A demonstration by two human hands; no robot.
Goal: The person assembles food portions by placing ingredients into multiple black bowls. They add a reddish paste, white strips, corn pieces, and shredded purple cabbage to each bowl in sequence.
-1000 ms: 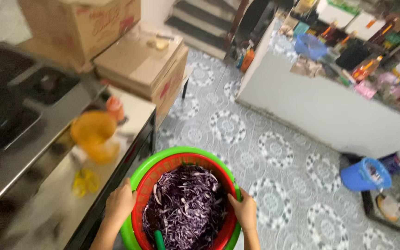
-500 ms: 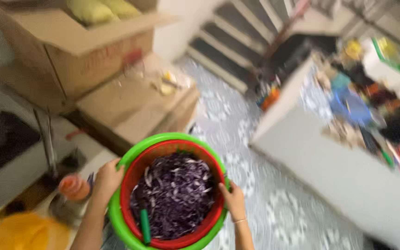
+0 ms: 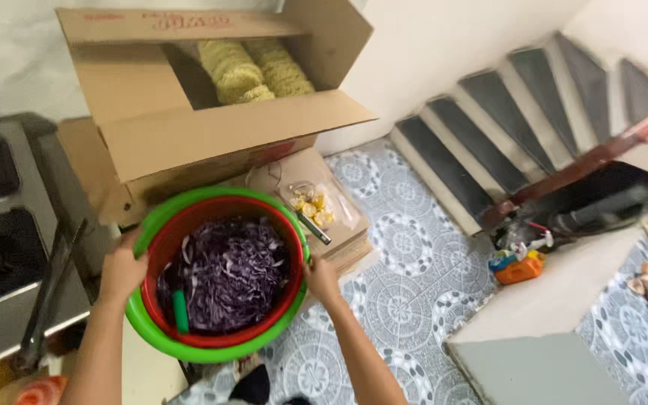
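While gripped by both hands (image 3: pixel 121 271), green basin (image 3: pixel 211 349) level, mouth upward.

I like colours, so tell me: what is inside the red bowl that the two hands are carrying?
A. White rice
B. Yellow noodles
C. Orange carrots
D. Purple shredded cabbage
D: the red bowl, nested in a green basin and held by the left hand and right hand, is full of purple shredded cabbage.
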